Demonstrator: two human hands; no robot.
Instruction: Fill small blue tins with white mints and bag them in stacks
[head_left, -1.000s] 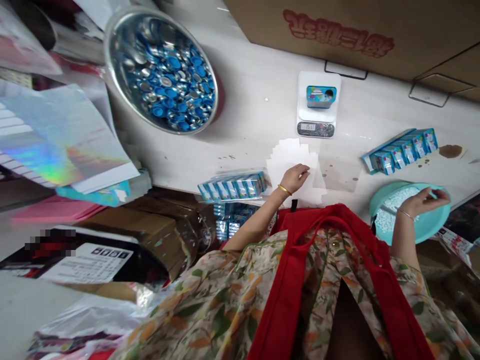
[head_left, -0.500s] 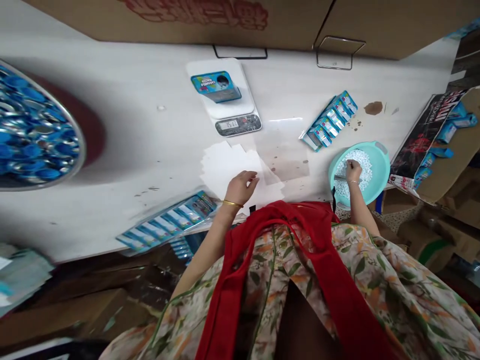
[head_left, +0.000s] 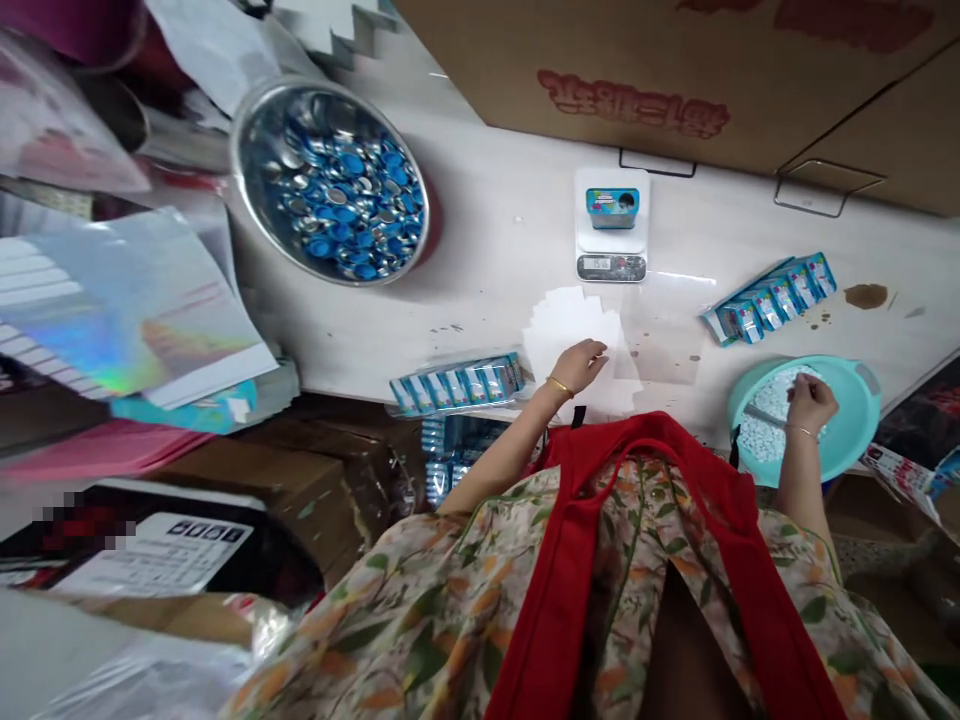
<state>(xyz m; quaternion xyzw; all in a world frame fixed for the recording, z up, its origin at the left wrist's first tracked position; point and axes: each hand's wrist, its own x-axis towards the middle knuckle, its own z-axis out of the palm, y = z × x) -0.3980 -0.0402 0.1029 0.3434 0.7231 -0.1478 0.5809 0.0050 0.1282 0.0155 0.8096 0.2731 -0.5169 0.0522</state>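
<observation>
My left hand (head_left: 579,368) rests over a fanned stack of white paper sheets (head_left: 574,330); its fingers are loosely bent and apart, holding nothing I can see. My right hand (head_left: 811,405) is over a teal basin (head_left: 859,430) of small white pieces (head_left: 765,438), its fingers curled together; what they hold, if anything, is hidden. A grey strip (head_left: 763,414) lies across the pieces beside this hand. Beyond the paper, a small blue box (head_left: 613,205) stands on a white digital scale (head_left: 611,243) with a lit display.
Rows of small blue boxes lie left of the paper (head_left: 457,385) and at right (head_left: 772,298). A metal bowl (head_left: 244,180) of blue and silver lids stands at left. Large cardboard boxes (head_left: 637,60) line the back. Holographic sheets (head_left: 172,310) and a pink stack (head_left: 112,450) are far left.
The view has swung left, bringing the whole lid bowl and the sheets into sight. My right hand has lifted a little from the white pieces. My left hand stays over the paper.
</observation>
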